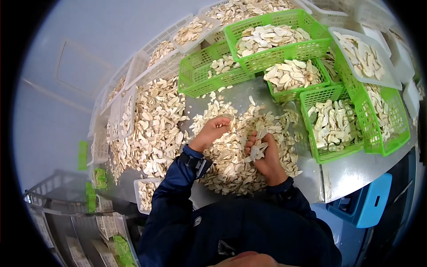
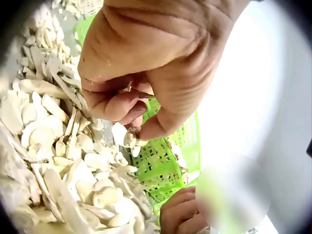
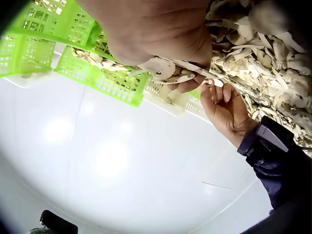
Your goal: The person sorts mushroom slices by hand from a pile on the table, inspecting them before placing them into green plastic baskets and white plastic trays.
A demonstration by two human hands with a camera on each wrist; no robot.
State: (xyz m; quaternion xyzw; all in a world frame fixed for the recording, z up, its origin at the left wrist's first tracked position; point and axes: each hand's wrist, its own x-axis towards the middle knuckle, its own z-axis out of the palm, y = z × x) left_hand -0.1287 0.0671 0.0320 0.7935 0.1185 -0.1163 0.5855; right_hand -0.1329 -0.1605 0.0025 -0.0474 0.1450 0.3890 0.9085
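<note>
A heap of pale dried mushroom slices (image 1: 231, 171) spreads over the metal table under both hands. My left hand (image 1: 212, 132) is over the heap's left side, thumb and fingers curled together. In the left wrist view, a small slice with a brown edge (image 2: 130, 137) is pinched at its fingertips. To the right, my right hand (image 1: 269, 162) grips several mushroom slices (image 1: 258, 152), which stick out past the thumb. The right wrist view shows these flat slices (image 3: 161, 68) under the palm, close to the left hand (image 3: 225, 109). Part of the grip is hidden there.
Another large heap of slices (image 1: 155, 129) lies to the left. Green baskets (image 1: 318, 156) holding slices stand at the right and back, some stacked. White baskets (image 1: 171, 62) line the wall side. A blue stool (image 1: 376, 200) stands beyond the table's right edge.
</note>
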